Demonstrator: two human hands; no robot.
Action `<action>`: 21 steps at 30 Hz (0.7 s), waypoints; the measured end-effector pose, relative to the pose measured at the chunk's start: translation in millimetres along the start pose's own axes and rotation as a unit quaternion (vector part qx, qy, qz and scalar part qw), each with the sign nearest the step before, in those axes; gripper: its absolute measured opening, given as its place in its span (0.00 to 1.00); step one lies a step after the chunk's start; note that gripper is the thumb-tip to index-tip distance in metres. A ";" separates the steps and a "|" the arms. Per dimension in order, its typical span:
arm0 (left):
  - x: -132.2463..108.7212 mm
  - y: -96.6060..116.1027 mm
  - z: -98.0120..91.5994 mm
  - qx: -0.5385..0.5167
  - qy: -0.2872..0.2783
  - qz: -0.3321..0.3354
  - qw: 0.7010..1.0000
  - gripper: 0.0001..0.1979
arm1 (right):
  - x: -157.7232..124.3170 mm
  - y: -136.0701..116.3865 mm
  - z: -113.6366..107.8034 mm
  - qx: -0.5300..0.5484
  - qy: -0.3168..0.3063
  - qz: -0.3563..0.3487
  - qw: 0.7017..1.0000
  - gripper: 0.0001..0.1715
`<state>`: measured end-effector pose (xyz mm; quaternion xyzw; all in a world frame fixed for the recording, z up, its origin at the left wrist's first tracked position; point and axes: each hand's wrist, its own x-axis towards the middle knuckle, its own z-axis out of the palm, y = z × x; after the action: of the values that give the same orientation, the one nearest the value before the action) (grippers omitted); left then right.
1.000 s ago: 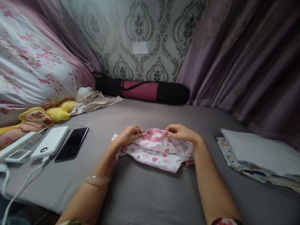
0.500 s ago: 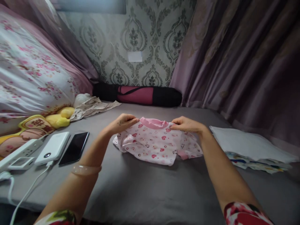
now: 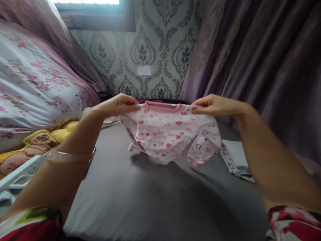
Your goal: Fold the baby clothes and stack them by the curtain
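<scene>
A small white shirt with pink hearts and a pink neckband hangs stretched between my two hands, raised off the grey sheet. My left hand pinches its left shoulder beside the neckband. At the right shoulder, my right hand grips the cloth between thumb and fingers. The shirt's sleeves hang down on both sides, the right one ending in a pink cuff. A shadow lies on the sheet beneath it.
Folded cloths lie on the right, partly behind my right forearm. At the left are a power strip, a yellow plush toy and the edge of a phone. Purple curtains hang at the right.
Both hands have risen and moved apart, lifting the shirt off the sheet and pulling it wider. The camera view has tilted up, showing more of the window.
</scene>
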<state>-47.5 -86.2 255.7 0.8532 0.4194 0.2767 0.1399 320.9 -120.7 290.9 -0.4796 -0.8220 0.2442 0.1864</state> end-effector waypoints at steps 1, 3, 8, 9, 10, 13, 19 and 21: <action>3.4 8.2 -4.1 0.027 0.072 0.010 0.997 0.18 | 0.2 -4.9 -6.0 -0.009 0.028 -0.019 0.999 0.27; 8.4 24.6 -9.7 0.090 0.251 0.039 0.963 0.17 | 0.8 -12.6 -14.2 -0.034 0.138 -0.073 0.987 0.27; 16.2 18.3 -6.7 0.185 0.272 0.106 0.938 0.15 | 8.7 -3.1 -8.1 -0.135 0.270 -0.121 0.946 0.25; 18.0 8.3 -4.1 0.166 0.200 0.094 0.961 0.15 | 11.1 2.9 -4.5 -0.140 0.210 -0.099 0.962 0.26; 19.9 -2.4 -1.3 0.142 0.159 0.080 0.974 0.15 | 13.4 8.7 -1.0 -0.137 0.157 -0.078 0.975 0.27; 25.3 -26.1 5.9 0.076 0.149 0.056 0.984 0.15 | 19.1 21.1 5.1 -0.113 0.133 -0.056 0.983 0.27; 28.8 -33.3 9.7 0.072 0.171 0.039 0.982 0.13 | 26.2 29.9 4.2 -0.125 0.154 -0.045 0.979 0.23; 27.9 -36.3 10.2 0.073 0.164 0.030 0.983 0.13 | 27.8 34.8 3.8 -0.125 0.151 -0.033 0.980 0.22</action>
<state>-50.9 -42.1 240.4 0.8161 0.4304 0.3856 -0.0019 330.1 -82.5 269.5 -0.5032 -0.8237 0.0577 0.2550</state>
